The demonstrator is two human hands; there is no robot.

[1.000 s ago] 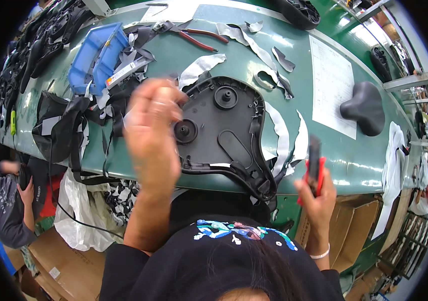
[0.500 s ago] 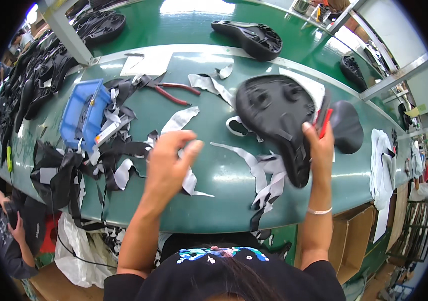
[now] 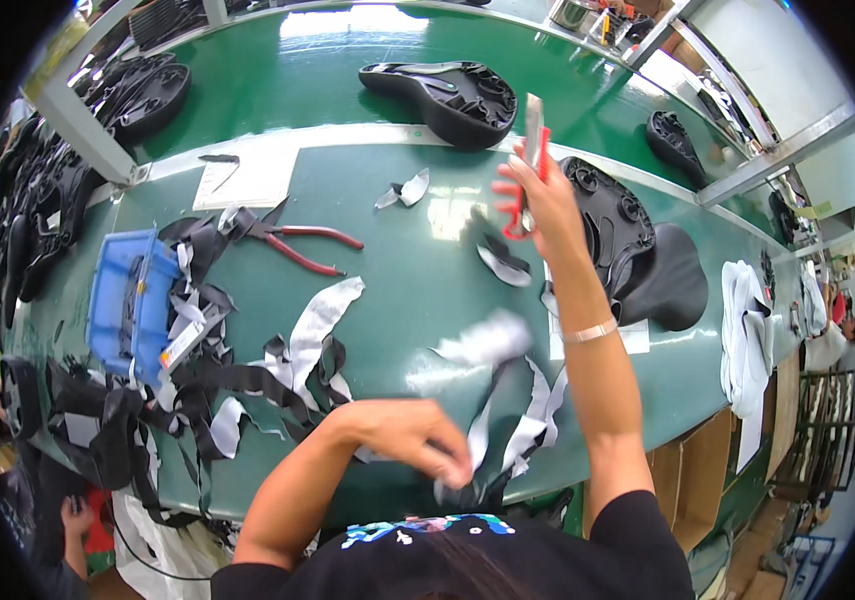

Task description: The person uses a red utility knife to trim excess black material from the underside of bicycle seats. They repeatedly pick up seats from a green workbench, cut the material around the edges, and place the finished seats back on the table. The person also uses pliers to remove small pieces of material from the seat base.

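Observation:
My right hand (image 3: 545,200) is raised over the far right of the table, closed round a red-handled tool (image 3: 544,150) with a grey blade-like end pointing up. Behind that forearm a black bicycle saddle (image 3: 615,205) lies underside up, overlapping a smooth black saddle (image 3: 669,280). Near the front edge, my left hand (image 3: 407,435) curls over black and white fabric strips (image 3: 529,432). Its fingertips are blurred and partly hidden, so whether they grip a strip is unclear. A smeared white scrap (image 3: 489,340) appears beyond it.
On the left are a blue bin (image 3: 107,300), red-handled pliers (image 3: 297,245) and heaped strips (image 3: 312,325). Another saddle (image 3: 457,100) rests on the far green surface. White folded cloths (image 3: 744,330) lie at the right edge. A co-worker's hand (image 3: 75,515) shows at lower left.
The saddle has left my right hand and lies on the right, while the red-handled tool stays held. My left hand has moved down toward the front edge. Strips have shifted and the view has turned slightly.

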